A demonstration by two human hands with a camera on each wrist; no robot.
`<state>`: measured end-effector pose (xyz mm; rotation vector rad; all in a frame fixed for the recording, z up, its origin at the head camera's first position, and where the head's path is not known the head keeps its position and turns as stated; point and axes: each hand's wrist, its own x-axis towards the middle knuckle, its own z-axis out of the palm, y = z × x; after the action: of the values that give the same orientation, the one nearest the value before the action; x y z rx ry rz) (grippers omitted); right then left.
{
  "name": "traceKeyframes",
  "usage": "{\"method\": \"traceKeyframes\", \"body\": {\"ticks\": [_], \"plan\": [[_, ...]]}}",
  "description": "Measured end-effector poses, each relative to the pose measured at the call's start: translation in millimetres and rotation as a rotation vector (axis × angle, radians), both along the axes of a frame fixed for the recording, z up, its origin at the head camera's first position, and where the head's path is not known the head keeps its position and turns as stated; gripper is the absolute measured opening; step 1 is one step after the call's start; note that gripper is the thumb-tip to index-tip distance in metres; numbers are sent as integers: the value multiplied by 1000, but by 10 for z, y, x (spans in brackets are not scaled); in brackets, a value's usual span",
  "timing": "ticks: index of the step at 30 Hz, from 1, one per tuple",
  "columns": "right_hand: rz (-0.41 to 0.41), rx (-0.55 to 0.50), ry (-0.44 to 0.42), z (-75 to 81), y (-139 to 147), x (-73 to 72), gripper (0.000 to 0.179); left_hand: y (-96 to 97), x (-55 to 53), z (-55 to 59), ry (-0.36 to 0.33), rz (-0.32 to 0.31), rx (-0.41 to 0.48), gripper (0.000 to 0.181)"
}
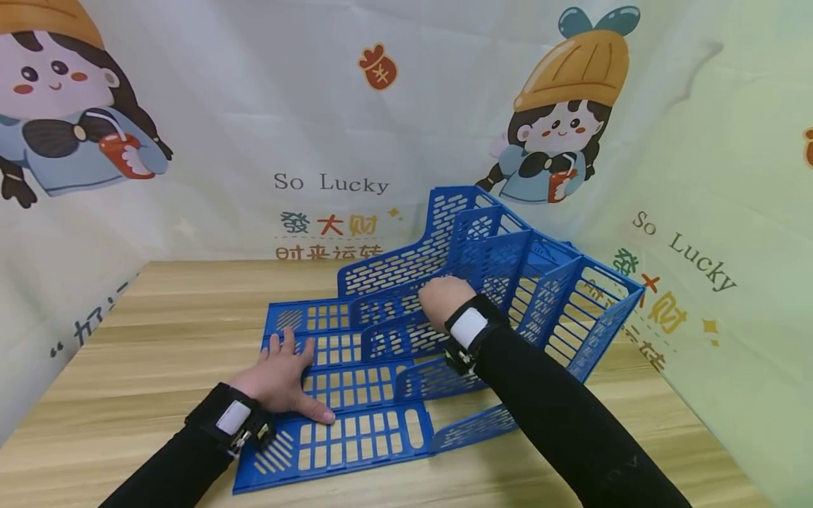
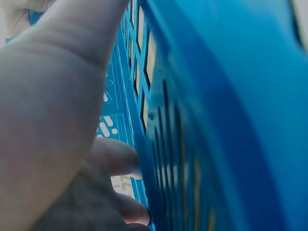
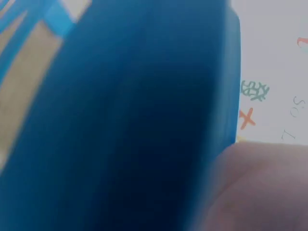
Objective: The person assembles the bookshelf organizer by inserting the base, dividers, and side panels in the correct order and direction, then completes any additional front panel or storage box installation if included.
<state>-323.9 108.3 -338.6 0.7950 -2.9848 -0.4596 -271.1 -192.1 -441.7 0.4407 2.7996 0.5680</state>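
A blue plastic file rack with slotted dividers lies tilted on the table, its flat latticed panel down at the left and its compartments rising to the right. My left hand rests on that panel with fingers spread and thumb out to the side. In the left wrist view, the fingertips lie against the slotted blue plastic. My right hand is curled at one of the middle dividers and grips it, with its fingers mostly hidden from the head view. A blurred blue wall fills much of the right wrist view.
The wood-grain table carries the rack. A white printed cloth hangs behind it and along both sides, close to the rack's raised right end. Both wrists wear black bands with small devices.
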Motion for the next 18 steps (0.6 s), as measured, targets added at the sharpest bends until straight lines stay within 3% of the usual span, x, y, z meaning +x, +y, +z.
{"method": "traceKeyframes", "body": {"ticks": [4, 8, 13, 15, 18], "plan": [[-26, -65, -14, 22, -160, 74, 14, -1, 4, 12, 7, -4, -6, 148], [-18, -52, -43, 44, -249, 79, 19, -9, -2, 7, 13, -9, -8, 148], [-18, -44, -158, 149, -175, 54, 17, 3, -7, -17, -1, 1, -1, 150], [-8, -114, -206, 249, -148, 142, 11, 7, 3, -24, -13, 10, 2, 150], [49, -251, -227, 402, -119, 392, 21, 8, 17, -21, -12, 11, 7, 150]]}}
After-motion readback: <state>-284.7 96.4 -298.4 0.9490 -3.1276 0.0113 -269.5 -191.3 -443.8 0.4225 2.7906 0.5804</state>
